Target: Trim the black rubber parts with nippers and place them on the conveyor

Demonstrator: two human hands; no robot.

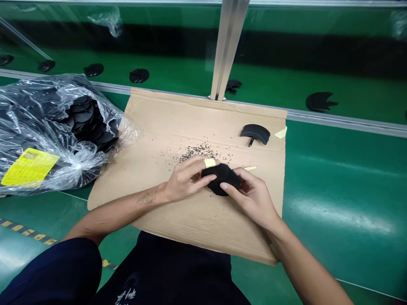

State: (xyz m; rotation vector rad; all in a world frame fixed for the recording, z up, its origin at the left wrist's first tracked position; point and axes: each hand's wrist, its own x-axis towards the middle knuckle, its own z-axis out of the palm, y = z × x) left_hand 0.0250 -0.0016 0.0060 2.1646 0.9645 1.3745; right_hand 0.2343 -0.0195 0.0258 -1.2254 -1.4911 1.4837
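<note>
Both of my hands grip a black plastic part [222, 178] over the cardboard sheet [178, 212]. My left hand [189, 178] pinches its left side, thumb on the near face; yellow tape [209, 162] wraps a fingertip. At the part's right side, my right hand [254, 192] has its thumb on the front and its fingers behind, mostly hidden. Just beyond my left hand lie many small black scraps [199, 151] on the cardboard. A curved black part with a short stem [255, 133] rests at the sheet's far right.
A clear plastic bag [73, 165] full of black discs, with a yellow label [30, 167], bulges over the left side. Behind the cardboard stands a metal post [226, 51] on a rail. Several black parts [139, 75] sit on the green surface beyond it.
</note>
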